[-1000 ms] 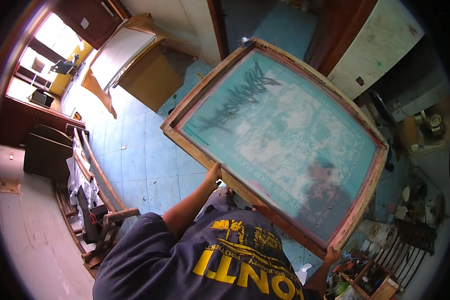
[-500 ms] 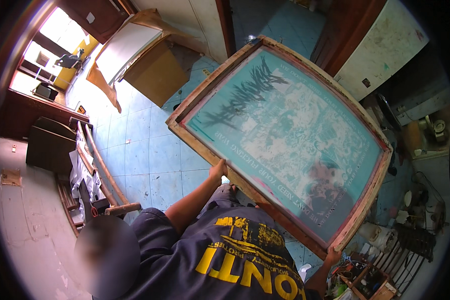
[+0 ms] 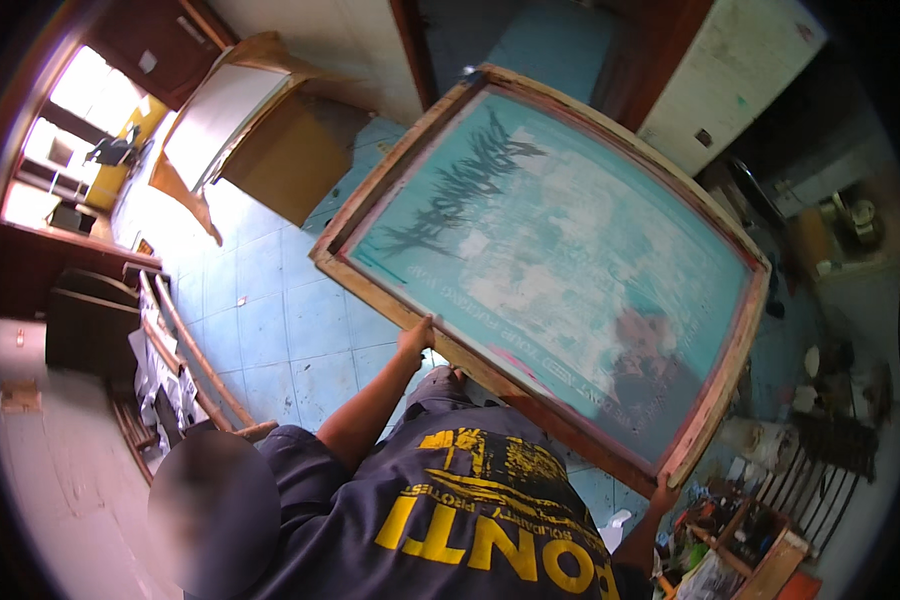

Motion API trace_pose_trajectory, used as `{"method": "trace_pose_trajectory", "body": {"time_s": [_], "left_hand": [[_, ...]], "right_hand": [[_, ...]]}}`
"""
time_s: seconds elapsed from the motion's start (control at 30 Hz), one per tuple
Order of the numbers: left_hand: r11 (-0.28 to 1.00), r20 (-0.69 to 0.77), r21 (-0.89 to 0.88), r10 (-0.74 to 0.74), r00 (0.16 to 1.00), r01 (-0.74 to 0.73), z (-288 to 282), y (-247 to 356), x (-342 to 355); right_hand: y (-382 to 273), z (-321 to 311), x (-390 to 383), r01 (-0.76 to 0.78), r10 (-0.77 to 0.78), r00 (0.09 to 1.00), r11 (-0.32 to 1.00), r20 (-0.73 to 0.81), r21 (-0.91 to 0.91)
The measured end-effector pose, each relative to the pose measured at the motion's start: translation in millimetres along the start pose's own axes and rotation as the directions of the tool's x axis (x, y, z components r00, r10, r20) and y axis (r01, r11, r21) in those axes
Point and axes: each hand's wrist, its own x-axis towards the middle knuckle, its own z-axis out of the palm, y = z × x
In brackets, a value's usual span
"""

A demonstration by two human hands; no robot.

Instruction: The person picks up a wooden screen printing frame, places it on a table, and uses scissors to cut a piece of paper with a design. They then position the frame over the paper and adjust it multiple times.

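The left grip [image 3: 416, 338] is closed on the near long rail of the wooden frame [image 3: 365, 292], its thumb at the upper edge. The right grip [image 3: 663, 495] is closed on the near corner at the rail's other end. The fingers beneath the wood are hidden from view. The frame lies ahead of and between both grips, slanting across, its teal panel [image 3: 560, 270] facing up.

Since both grips are on the near side, the far rail has no hand under it. I'd judge that firm wrists and an even height on both sides would keep it from dipping or twisting. Fingers are best kept on the wood, off the panel. The crate [image 3: 760, 540] of clutter just beyond the right grip deserves some care, as that corner could knock it.

As for writing, jagged dark lettering [image 3: 460, 195] crosses the panel's end ahead of the left grip. Small pale capitals [image 3: 515, 335] run along the near rail between the grips, partly blurred, around a mottled white design. Big yellow block letters [image 3: 490, 540] sit on the dark shirt [image 3: 360, 545] behind the grips, with smaller yellow print above them. No maker's label can be made out on the frame.
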Motion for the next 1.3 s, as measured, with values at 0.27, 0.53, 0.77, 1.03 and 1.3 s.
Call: {"method": "trace_pose_trajectory", "body": {"time_s": [0.27,0.53,0.77,1.03,1.3], "left_hand": [[0.989,0.284,0.049,-0.149,0.947,0.141,-17.4,-33.4,47.6],[0.982,0.322,0.11,-0.184,0.929,0.156,-3.2,-17.7,24.2],[0.98,0.408,0.106,-0.2,0.891,0.171,-13.4,-12.9,38.4],[0.974,0.48,0.097,-0.225,0.848,0.204,-16.0,-18.1,58.7],[0.975,0.49,0.05,-0.211,0.846,0.214,-12.8,-11.1,38.7]], "right_hand": [[20.6,16.2,-5.6,-0.136,0.144,0.981,0.988,-0.129,0.066],[16.8,17.5,-21.4,-0.287,0.385,0.882,0.895,-0.27,0.341],[-9.4,16.7,-30.1,-0.251,0.401,0.899,0.802,-0.175,0.542],[-25.2,-4.8,-32.6,-0.208,0.279,0.933,0.934,-0.229,0.291],[-25.3,-17.9,-15.4,-0.132,0.2,0.937,0.962,-0.287,0.239]]}}
